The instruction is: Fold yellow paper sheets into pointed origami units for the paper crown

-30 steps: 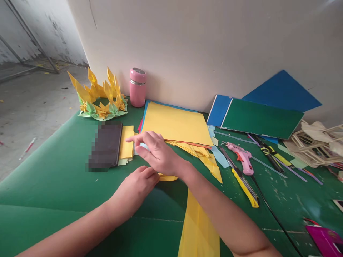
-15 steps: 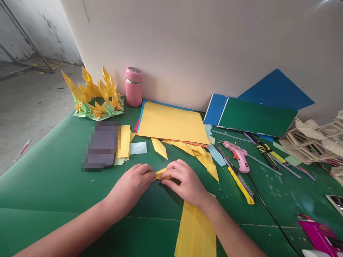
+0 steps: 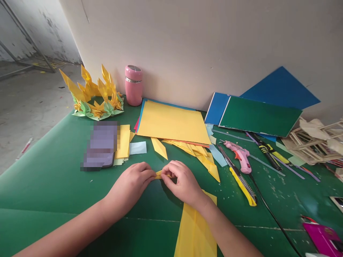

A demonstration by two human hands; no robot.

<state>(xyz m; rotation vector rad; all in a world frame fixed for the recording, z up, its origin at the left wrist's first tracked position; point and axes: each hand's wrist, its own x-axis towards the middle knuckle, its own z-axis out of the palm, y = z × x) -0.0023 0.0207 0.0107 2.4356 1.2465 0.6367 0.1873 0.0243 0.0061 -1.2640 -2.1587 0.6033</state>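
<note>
A small folded strip of yellow paper lies between my two hands, low over the green table. My left hand pinches its left end. On its other end, the thumb and fingers of my right hand are closed, and part of the paper is hidden by them. Under my right forearm rests a stack of yellow paper strips. Beyond my hands lie a pointed folded yellow piece and a pile of similar folded pieces.
Behind are yellow sheets, a pink flask and a paper crown. A dark, blurred-out phone lies left. To the right are a yellow utility knife, a pink glue gun with its cord, and a wooden stick model.
My right hand has shifted slightly left along the folded paper, its fingers closing nearer to my left hand. My left hand keeps its pinch. The view has moved a little.
</note>
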